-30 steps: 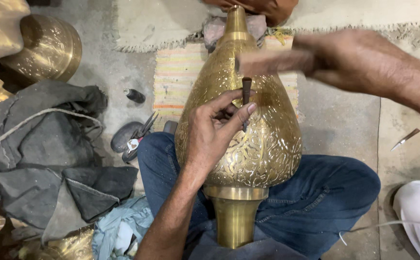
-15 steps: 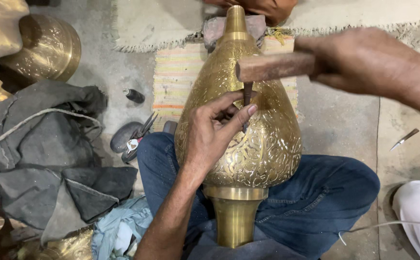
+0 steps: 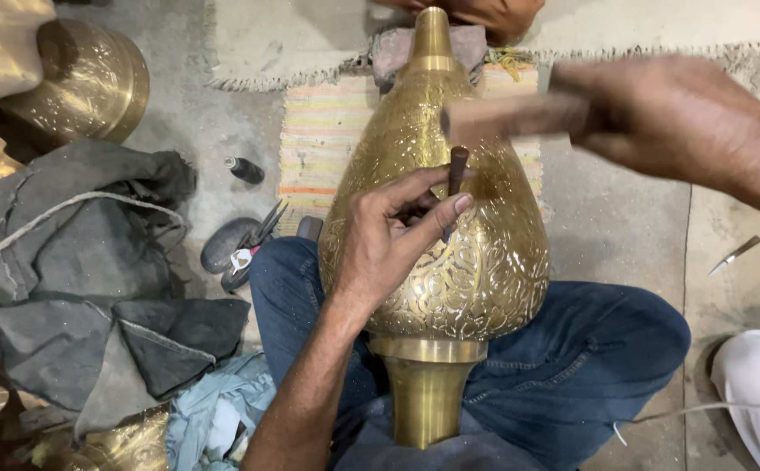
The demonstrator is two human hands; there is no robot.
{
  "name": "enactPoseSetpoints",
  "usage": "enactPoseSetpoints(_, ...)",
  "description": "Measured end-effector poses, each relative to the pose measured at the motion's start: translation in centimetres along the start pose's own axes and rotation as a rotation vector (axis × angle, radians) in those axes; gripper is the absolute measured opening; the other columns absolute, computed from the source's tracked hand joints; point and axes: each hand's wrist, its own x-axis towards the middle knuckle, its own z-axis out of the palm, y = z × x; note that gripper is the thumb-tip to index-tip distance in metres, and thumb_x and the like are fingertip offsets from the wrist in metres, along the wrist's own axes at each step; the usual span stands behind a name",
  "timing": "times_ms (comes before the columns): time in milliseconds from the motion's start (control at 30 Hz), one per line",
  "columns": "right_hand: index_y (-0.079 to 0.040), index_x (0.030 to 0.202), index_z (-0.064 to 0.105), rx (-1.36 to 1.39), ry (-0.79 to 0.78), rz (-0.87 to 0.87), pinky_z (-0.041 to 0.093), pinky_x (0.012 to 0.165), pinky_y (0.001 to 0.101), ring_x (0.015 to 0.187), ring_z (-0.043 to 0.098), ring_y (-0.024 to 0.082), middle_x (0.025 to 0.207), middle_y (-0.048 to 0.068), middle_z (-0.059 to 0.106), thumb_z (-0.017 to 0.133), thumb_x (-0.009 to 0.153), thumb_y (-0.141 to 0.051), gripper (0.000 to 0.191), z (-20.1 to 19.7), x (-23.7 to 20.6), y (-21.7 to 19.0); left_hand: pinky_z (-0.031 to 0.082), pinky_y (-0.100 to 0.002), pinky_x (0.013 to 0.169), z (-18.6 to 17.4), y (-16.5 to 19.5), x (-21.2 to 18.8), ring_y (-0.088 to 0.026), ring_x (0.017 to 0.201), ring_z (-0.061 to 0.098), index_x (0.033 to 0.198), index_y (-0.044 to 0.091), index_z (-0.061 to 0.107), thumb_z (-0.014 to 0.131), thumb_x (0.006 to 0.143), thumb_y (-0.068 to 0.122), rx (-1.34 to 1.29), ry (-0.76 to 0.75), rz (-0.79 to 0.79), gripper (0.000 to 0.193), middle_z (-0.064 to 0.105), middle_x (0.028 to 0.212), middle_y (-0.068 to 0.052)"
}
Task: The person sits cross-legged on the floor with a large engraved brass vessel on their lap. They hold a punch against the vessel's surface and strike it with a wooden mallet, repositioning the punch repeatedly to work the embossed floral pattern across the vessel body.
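Observation:
A large pear-shaped brass vessel [image 3: 484, 262] with engraved patterns lies across my lap, neck toward me. My left hand [image 3: 388, 240] rests on its side and pinches a short dark metal chisel [image 3: 456, 170] upright against the brass. My right hand [image 3: 659, 122] grips a wooden-handled hammer [image 3: 502, 118], blurred, held just above the chisel's top.
A striped mat [image 3: 327, 139] lies under the vessel's far end. Scissors [image 3: 258, 231] and a dark stone sit on the concrete floor at left, beside a grey cloth heap [image 3: 83, 279] and other brass pieces [image 3: 92, 78]. A small blade [image 3: 733, 255] lies at right, near a white-clad person [image 3: 759, 392].
The hammer in my right hand has swung down onto the chisel and risen again a little. My left hand keeps the chisel at nearly the same spot on the brass.

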Motion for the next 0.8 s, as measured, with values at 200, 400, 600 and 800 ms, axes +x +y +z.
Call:
enactPoseSetpoints(200,-0.019,0.121,0.063,-0.190,-0.117,-0.005,0.059,0.090,0.0400,0.087,0.077,0.023,0.083,0.004,0.079,0.077,0.089,-0.033,0.037,-1.5,-1.4,-0.4,0.056,-0.025,0.060,-0.1,0.2,-0.2,-0.009,0.072,0.070,0.125,0.006,0.074,0.078,0.093,0.029,-0.044,-0.020,-0.012,0.040,0.079,0.091,-0.007)
enactPoseSetpoints(400,-0.015,0.112,0.065,0.296,0.170,0.042,0.060,0.077,0.0473,0.084,0.076,0.032,0.094,0.012,0.076,0.074,0.087,-0.022,0.028,-1.1,-2.4,-1.1,0.059,-0.025,0.063,-0.1,-0.3,0.3,-0.010,0.074,0.073,0.126,0.006,0.074,0.077,0.094,0.032,-0.027,-0.046,0.047,0.041,0.080,0.099,-0.008)
enactPoseSetpoints(600,-0.007,0.115,0.056,0.156,0.294,0.232,0.058,0.066,0.0448,0.076,0.070,0.033,0.091,0.016,0.069,0.073,0.097,-0.022,0.029,3.9,-6.5,-2.3,0.068,-0.027,0.066,-3.1,-2.0,-1.5,-0.013,0.075,0.076,0.124,0.006,0.073,0.072,0.098,0.026,-0.324,0.256,-0.122,0.033,0.078,0.091,-0.007)
enactPoseSetpoints(800,-0.011,0.113,0.057,0.275,0.169,0.324,0.059,0.070,0.0454,0.080,0.071,0.032,0.093,0.014,0.070,0.075,0.088,-0.021,0.032,11.8,-11.6,-5.6,0.065,-0.026,0.070,-8.6,-6.2,-7.0,-0.014,0.079,0.076,0.127,0.004,0.070,0.070,0.102,0.016,-0.388,0.579,-0.128,0.028,0.074,0.089,-0.006)
